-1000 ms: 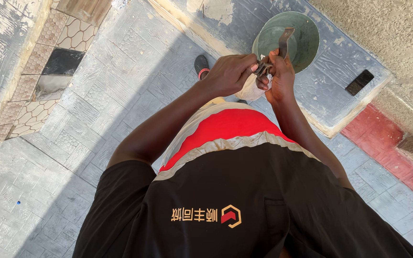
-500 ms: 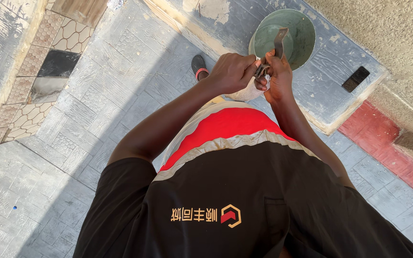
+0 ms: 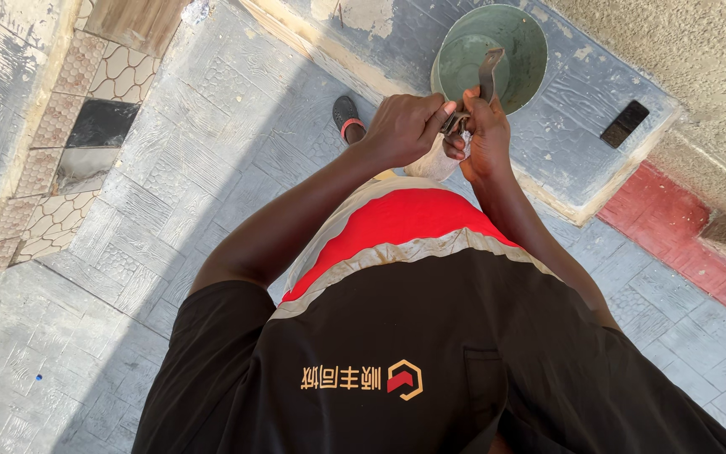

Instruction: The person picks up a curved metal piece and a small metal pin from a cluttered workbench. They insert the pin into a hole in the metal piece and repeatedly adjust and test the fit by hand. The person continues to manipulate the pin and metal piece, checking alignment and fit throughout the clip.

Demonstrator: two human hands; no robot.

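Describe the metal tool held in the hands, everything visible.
The metal tool is a flat, dull grey bar that looks like worn steel, with a notched upper end. It points up and away, over the mouth of the green bucket below. Its lower end is hidden between the left hand and right hand, which both grip it along with a whitish cloth. Its exact type cannot be told.

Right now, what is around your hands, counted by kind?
Hands: 2, the left hand and right hand, both on the tool
Metal tool: 1
White cloth: 1
Green bucket: 1
Sandal: 1
Total: 6
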